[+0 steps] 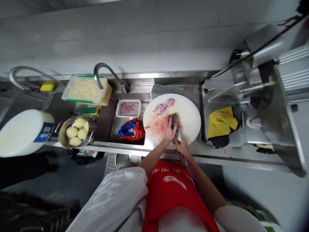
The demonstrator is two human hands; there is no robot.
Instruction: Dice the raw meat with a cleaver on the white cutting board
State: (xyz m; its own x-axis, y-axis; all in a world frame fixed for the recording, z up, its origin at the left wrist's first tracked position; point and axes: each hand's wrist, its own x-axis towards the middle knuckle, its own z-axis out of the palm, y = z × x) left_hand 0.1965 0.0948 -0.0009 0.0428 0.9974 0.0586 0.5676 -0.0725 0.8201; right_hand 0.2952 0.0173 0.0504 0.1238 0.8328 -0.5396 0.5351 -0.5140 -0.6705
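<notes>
Grips a cleaver (174,119) with the right hand (182,147), rests the left hand (170,130), fingers spread, on its blade over the cutting board (190,112), near raw meat (170,102).

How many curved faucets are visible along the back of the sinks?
2: one curved faucet at the far left, by the yellow sponge; the other faucet behind the small white basket. I cannot exclude hidden ones.

Looks matt, like smooth plastic, on the cutting board (190,117), centre; gleams as metal on the cleaver (174,119) there; shows glossy, crinkled plastic on the red bag (138,133); looks matt on the yellow cloth (222,122), right.
</notes>
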